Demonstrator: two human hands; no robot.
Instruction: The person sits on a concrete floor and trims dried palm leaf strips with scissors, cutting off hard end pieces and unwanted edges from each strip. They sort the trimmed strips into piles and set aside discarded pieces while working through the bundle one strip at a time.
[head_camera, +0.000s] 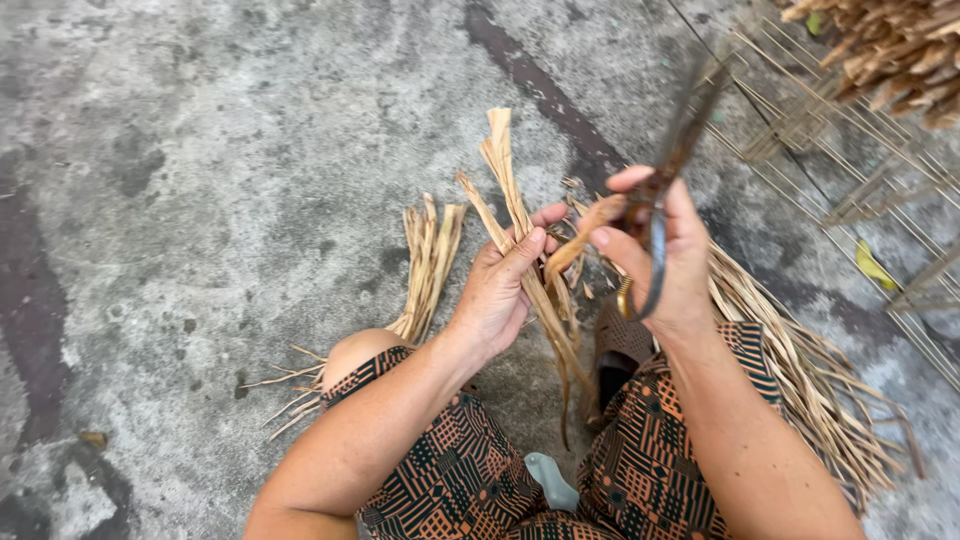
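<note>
The left hand (497, 290) clenches a bunch of dry leaf strips (515, 215) at frame centre, their long axis running upward and slightly left. Just right, the right hand (660, 255) grips dark scissors (672, 165), its fingertips pinching one curled strip; cut strips (430, 255) lie left on concrete

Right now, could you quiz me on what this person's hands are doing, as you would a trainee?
1. True or false: the left hand grips dried leaf strips.
2. Which hand holds the scissors?
3. The ground is: A grass, B concrete floor, C carpet.

Key: 1 true. 2 the right hand. 3 B.
</note>
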